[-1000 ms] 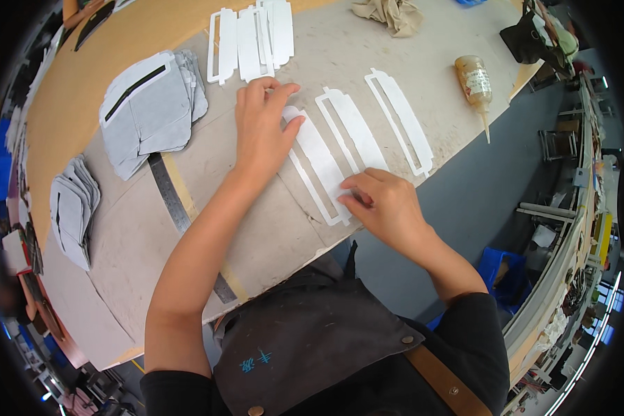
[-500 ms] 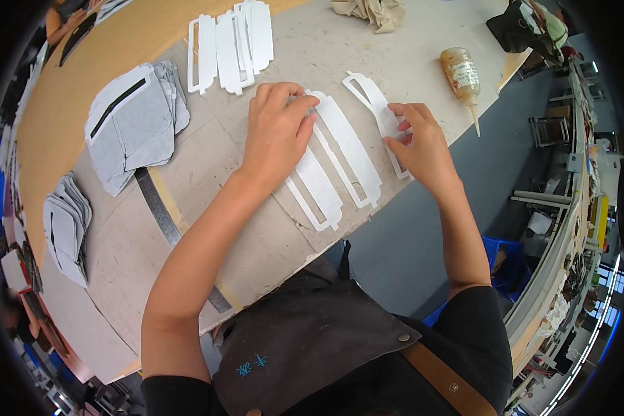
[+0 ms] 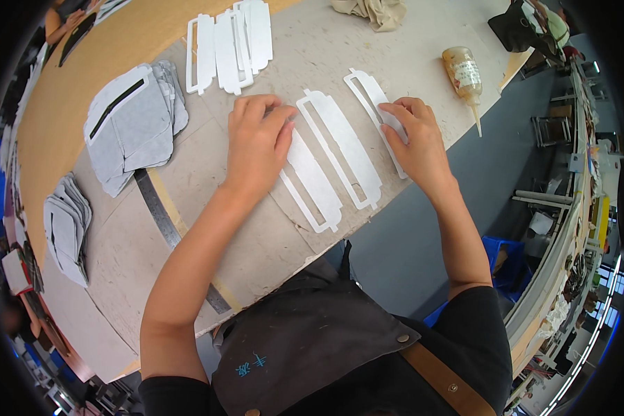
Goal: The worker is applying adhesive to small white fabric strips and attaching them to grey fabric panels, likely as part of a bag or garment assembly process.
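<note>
Grip, left hand (image 3: pixel 260 142): fingers curled over the upper end of a white, slotted strip of thin sheet (image 3: pixel 312 173); cannot tell whether pinching or merely resting. Grip, right hand (image 3: pixel 416 135): thumb and forefinger spread on the rightmost white slotted strip (image 3: pixel 372 84); hand hides part of it, so cannot tell if grasped or just pressed flat, perhaps to steady it. Middle white slotted strip (image 3: pixel 343 141) lies between, untouched. All three angle toward the front edge of the tabletop (image 3: pixel 256 236); spacing presumably keeps each within separate reach. Overlapping white slotted strips (image 3: pixel 262 41) lie farther from that edge; stacked grey rounded sheet pieces (image 3: pixel 142 121) sit leftward, likely out of the hands' way. Translucent, brown-stained bottle (image 3: pixel 462 73) lies at front edge, toward right corner, nozzle pointing outward, possibly against drips
</note>
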The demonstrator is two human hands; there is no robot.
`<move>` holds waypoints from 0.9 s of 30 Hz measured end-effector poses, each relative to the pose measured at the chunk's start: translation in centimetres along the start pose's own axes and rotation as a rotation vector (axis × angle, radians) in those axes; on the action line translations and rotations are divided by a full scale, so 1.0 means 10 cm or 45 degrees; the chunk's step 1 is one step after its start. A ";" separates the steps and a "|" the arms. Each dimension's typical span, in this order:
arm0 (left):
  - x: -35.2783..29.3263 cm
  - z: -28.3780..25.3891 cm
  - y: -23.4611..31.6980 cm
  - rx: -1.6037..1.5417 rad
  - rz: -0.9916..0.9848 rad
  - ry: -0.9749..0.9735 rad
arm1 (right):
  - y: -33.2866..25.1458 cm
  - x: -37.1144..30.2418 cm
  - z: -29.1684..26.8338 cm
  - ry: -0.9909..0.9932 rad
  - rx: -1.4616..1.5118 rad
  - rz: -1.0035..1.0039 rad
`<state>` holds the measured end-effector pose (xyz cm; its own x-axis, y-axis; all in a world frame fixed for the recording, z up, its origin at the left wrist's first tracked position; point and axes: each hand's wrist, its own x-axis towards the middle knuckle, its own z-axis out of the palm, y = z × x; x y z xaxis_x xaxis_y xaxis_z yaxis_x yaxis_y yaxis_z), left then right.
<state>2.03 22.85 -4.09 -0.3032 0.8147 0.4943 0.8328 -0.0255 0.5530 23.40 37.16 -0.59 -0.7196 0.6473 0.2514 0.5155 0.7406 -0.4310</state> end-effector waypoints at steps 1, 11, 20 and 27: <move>0.00 -0.02 -0.02 0.001 -0.032 0.016 | 0.00 0.01 0.02 0.001 0.001 -0.003; -0.05 -0.07 -0.05 0.014 -0.037 -0.002 | 0.02 0.20 0.11 0.015 -0.097 -0.045; 0.11 0.02 0.05 -0.125 -0.019 0.013 | 0.06 0.36 0.08 -0.038 0.132 0.036; 0.19 0.09 0.15 -0.142 -0.016 -0.048 | -0.03 0.41 0.13 -0.266 0.260 0.162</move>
<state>3.07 24.90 -2.88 -0.2937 0.8365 0.4626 0.7716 -0.0782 0.6312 19.68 39.42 -0.55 -0.7461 0.6657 0.0096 0.5189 0.5905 -0.6180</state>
